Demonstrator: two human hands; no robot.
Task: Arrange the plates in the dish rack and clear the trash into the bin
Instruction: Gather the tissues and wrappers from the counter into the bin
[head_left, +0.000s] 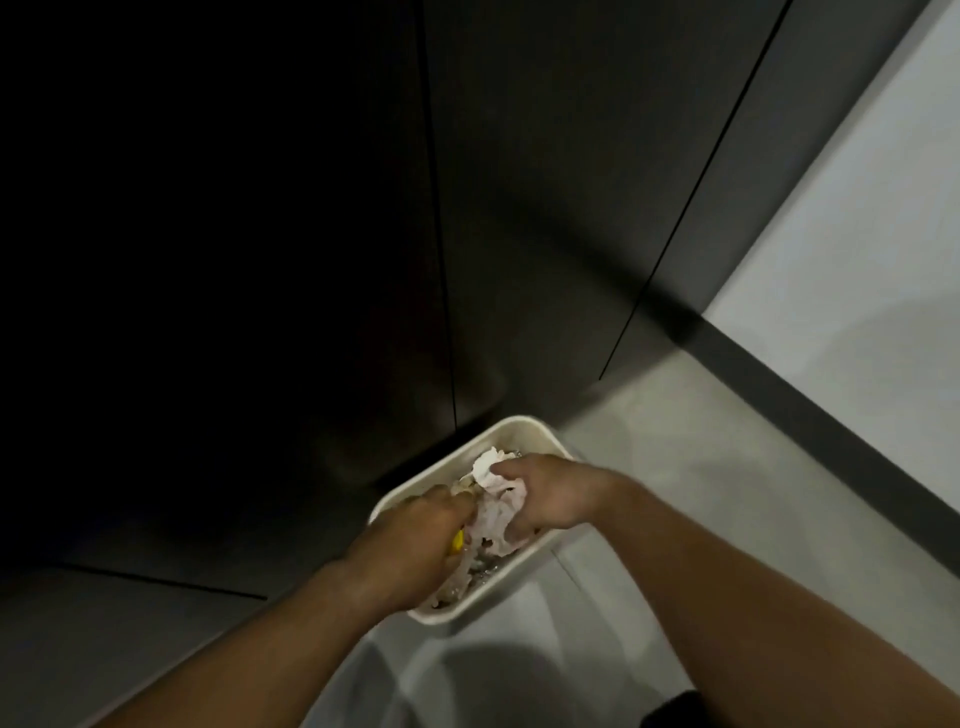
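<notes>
1. Head view: a dim kitchen corner is being looked down on, with dark cabinet doors (519, 208) filling the frame from 9 o'clock to 1 o'clock.
2. A pale wall (857, 234) is being shown at 3 o'clock, edged below by a dark skirting strip (831, 415). A light grey floor (675, 493) is lying from 4 to 6 o'clock.
3. A cream, rounded-rectangular bin (524, 423) is being seen at 6 o'clock, standing on the floor against the cabinets.
4. The trash, a wad of crumpled paper (496, 501), is being held over the bin's open top.
5. The right hand (545, 493), reaching in from 4 o'clock, is being kept curled around the wad, gripping it.
6. The left hand (421, 540), reaching in from 7 o'clock, is being shown with its fingers bent down beside the wad. Whether anything is being gripped cannot be told.
7. A small yellow scrap (458, 540) is being glimpsed under the left hand.
</notes>
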